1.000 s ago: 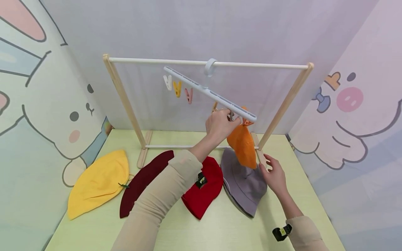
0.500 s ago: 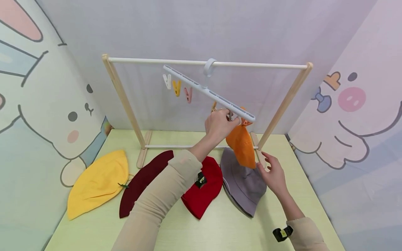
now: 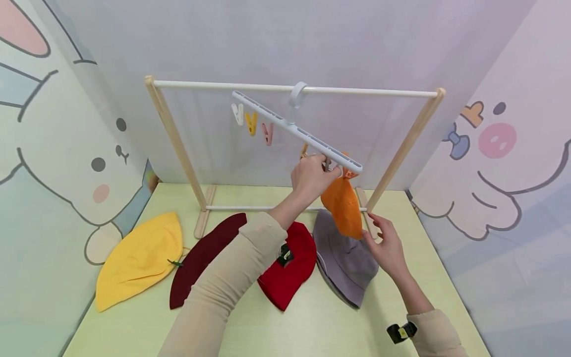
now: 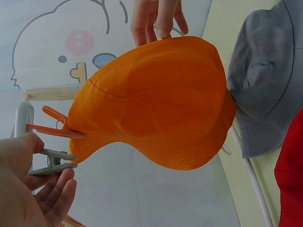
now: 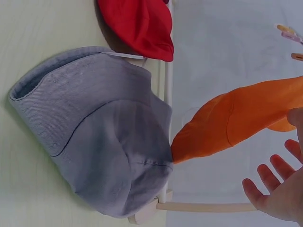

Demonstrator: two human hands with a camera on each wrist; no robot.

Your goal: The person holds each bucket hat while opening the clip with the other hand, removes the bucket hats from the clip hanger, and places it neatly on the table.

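Observation:
An orange bucket hat [image 3: 342,208] hangs by an orange clothespin [image 4: 54,130] from the right end of a pale blue hanger [image 3: 321,144]. My left hand [image 3: 310,178] pinches a grey clothespin [image 4: 59,154] between thumb and fingers; its tips are right at the corner of the hat's brim in the left wrist view. My right hand [image 3: 387,248] is beside the hat's lower end, fingers spread and loosely bent, with thumb tip close to the fabric. Beneath, a grey bucket hat [image 3: 345,258] lies on the table.
The hanger hooks over the white bar [image 3: 223,87] of a wooden-sided rack. White [image 3: 238,115], yellow [image 3: 251,124] and pink clothespins [image 3: 267,134] hang at its left. Red [image 3: 294,277], maroon [image 3: 200,267] and yellow hats [image 3: 138,263] lie along the table [image 3: 334,332].
My right hand has moved slightly up and left, closer to the lower end of the orange hat. The left hand keeps its pinch on the grey clothespin in nearly the same spot.

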